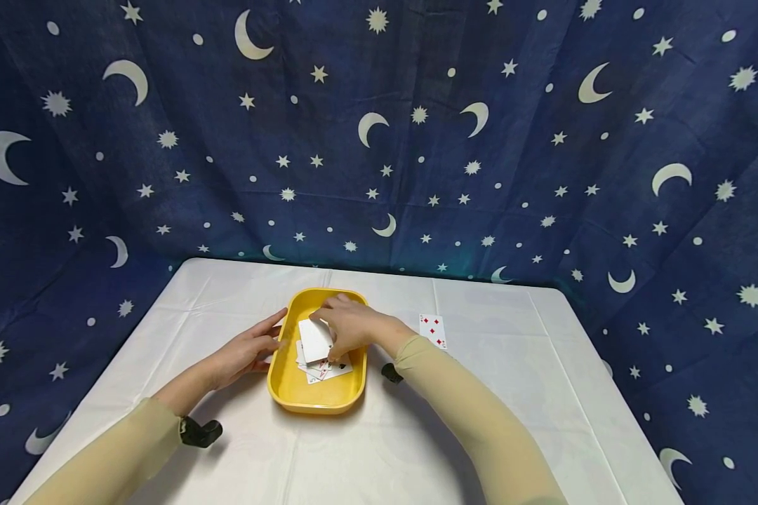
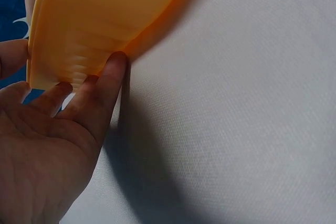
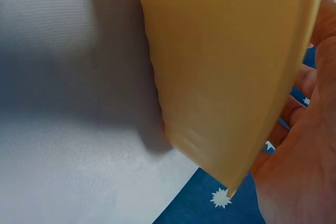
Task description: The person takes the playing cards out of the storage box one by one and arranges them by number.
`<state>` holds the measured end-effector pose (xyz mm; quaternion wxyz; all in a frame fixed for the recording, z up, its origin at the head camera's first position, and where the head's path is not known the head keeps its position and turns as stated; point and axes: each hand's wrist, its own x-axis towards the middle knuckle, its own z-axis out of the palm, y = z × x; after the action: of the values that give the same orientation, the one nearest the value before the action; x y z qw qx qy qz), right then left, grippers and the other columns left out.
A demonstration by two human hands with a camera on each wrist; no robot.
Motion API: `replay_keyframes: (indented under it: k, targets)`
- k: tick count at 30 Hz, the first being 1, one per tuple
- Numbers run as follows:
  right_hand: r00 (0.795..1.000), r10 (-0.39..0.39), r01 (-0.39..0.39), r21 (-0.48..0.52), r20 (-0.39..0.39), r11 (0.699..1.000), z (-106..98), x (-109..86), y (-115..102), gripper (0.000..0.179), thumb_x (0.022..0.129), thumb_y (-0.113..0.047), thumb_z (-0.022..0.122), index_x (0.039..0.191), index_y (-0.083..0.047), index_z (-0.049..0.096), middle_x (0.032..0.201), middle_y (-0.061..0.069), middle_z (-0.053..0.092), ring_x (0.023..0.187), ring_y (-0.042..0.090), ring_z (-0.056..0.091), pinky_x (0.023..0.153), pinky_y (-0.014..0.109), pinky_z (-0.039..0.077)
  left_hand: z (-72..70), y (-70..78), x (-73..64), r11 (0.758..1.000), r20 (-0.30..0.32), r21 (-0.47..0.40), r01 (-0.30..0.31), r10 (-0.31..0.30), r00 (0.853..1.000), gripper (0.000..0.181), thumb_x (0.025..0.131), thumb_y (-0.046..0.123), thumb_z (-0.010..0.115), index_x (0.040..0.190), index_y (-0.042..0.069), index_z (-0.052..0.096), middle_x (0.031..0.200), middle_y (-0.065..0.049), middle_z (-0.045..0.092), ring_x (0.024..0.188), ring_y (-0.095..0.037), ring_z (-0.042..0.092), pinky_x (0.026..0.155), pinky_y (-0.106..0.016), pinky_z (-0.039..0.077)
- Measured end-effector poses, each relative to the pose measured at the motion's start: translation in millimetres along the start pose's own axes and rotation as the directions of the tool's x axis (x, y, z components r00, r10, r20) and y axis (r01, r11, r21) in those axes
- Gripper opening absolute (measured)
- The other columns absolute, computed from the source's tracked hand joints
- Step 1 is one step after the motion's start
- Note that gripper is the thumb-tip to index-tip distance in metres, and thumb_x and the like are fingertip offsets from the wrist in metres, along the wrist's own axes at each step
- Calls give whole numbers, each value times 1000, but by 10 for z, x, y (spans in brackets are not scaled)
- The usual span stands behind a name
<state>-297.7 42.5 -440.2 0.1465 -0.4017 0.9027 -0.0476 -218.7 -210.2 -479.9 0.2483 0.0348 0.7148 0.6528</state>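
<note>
A yellow tray (image 1: 316, 407) with rounded corners sits on the table, playing cards (image 1: 337, 368) lying loosely overlapped on its floor. Over them, my right hand (image 1: 354, 326) reaches across the rim and pinches a white blank-looking playing card (image 1: 314, 342) by its edges, fingers at the far side and thumb at the near one. My left hand (image 1: 246, 354) rests against the left outer wall, its fingers lightly bent. In the left wrist view, several fingertips (image 2: 114, 66) touch the wall and rim. The right wrist view shows the tray's outer wall (image 3: 226, 66) hiding the held card.
A five of diamonds (image 1: 432, 331) lies face up on the white-covered table (image 1: 512, 393), right of the tray beyond the right forearm. Dark wrist straps (image 1: 201, 433) show under the sleeves. A blue curtain (image 1: 379, 175) with moons and stars hangs behind and at both sides.
</note>
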Motion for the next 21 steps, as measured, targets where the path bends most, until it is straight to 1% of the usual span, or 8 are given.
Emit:
replay_keyframes:
  k: [7, 10, 17, 18, 21]
  targets:
    - [999, -16, 16, -1, -33, 1000, -22, -68, 36, 86, 74, -50, 88, 149, -28, 52, 142, -4, 49, 124, 16, 40, 110, 32, 39, 10, 9, 9, 1000, -5, 15, 13, -13, 1000, 76, 103, 17, 50, 166, 28, 9, 168, -21, 17, 139, -38, 45, 101, -44, 52]
    - [999, -13, 13, -2, -45, 1000, -34, -100, 51, 87, 73, -52, 87, 149, -29, 52, 143, -4, 49, 126, 16, 40, 112, 34, 37, 7, 9, 4, 1000, 6, 16, 4, -4, 1000, 76, 104, 18, 50, 166, 27, 8, 168, -22, 16, 139, -38, 46, 101, -44, 52]
    - [997, 2, -2, 2, -71, 1000, -61, -185, 74, 88, 74, -50, 87, 151, -29, 50, 146, -3, 46, 131, 17, 37, 114, 35, 35, 6, -8, 13, 1000, -1, 5, 4, -4, 1000, 75, 104, 17, 50, 166, 28, 10, 167, -21, 17, 139, -38, 45, 101, -44, 52]
    - [997, 3, -3, 0, -75, 1000, -66, -198, 80, 88, 74, -50, 87, 151, -30, 50, 147, -3, 46, 132, 17, 37, 114, 35, 35, 7, -12, 15, 1000, 3, 7, -4, 4, 1000, 75, 104, 16, 50, 167, 27, 9, 167, -22, 17, 139, -38, 46, 101, -44, 52]
    - [996, 5, -5, -4, -85, 1000, -77, -236, 108, 88, 74, -50, 87, 152, -32, 49, 147, -3, 45, 133, 16, 36, 114, 35, 34, 8, -17, 23, 1000, -12, -2, 6, -6, 1000, 75, 103, 15, 50, 166, 29, 12, 167, -21, 20, 137, -37, 47, 100, -44, 52]
